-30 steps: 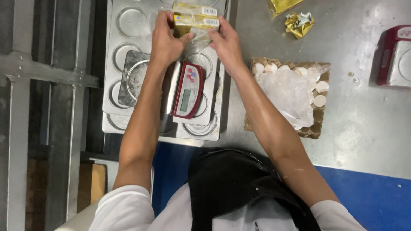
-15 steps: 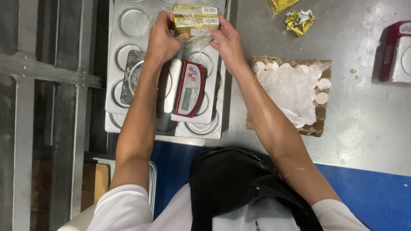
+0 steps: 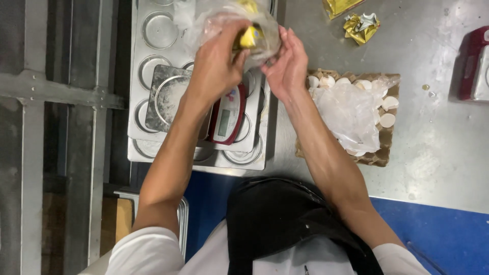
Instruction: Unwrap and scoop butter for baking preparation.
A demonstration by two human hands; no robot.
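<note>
Left hand (image 3: 216, 63) grips the clear plastic bag (image 3: 224, 18) of yellow packets from its left; right hand (image 3: 285, 63), fingers apparently pressed against its right side, above the scale (image 3: 226, 117)

You are standing in a working bakery or a food production kitchen. The steel table (image 3: 448, 153) in front of you is scratched and dusted with flour. On its left part lies a metal baking tray (image 3: 153, 71) with round moulds, and a small red kitchen scale (image 3: 227, 116) sits on this tray. Right of the tray, a cardboard egg carton (image 3: 379, 155) holds broken eggshells (image 3: 387, 109). You wear a dark apron (image 3: 275, 219).
</note>
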